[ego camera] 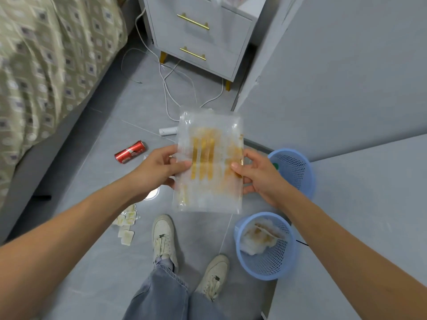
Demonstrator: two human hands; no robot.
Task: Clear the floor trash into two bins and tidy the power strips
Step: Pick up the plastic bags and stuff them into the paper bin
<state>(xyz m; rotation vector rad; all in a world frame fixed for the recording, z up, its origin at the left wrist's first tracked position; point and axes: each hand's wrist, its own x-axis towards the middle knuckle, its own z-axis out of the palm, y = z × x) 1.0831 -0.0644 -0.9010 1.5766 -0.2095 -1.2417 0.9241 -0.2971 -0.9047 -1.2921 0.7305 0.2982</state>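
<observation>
I hold a clear plastic wrapper [209,162] with yellow print flat in front of me, above the floor. My left hand [159,172] grips its left edge and my right hand [256,176] grips its right edge. Two blue mesh bins stand at the right: the near bin [265,266] holds crumpled white wrapping, the far bin [298,165] shows something green inside. A red soda can [130,151] lies on the floor to the left. Small pale packets [126,224] lie scattered below my left forearm. A white power strip [168,131] is partly hidden behind the wrapper, its white cords [165,88] trailing toward the nightstand.
A bed with a patterned cover [46,65] fills the left side. A white nightstand [201,35] with gold handles stands at the back. Grey cabinet panels [346,77] close off the right. My two white shoes [163,239] stand on the grey tile floor.
</observation>
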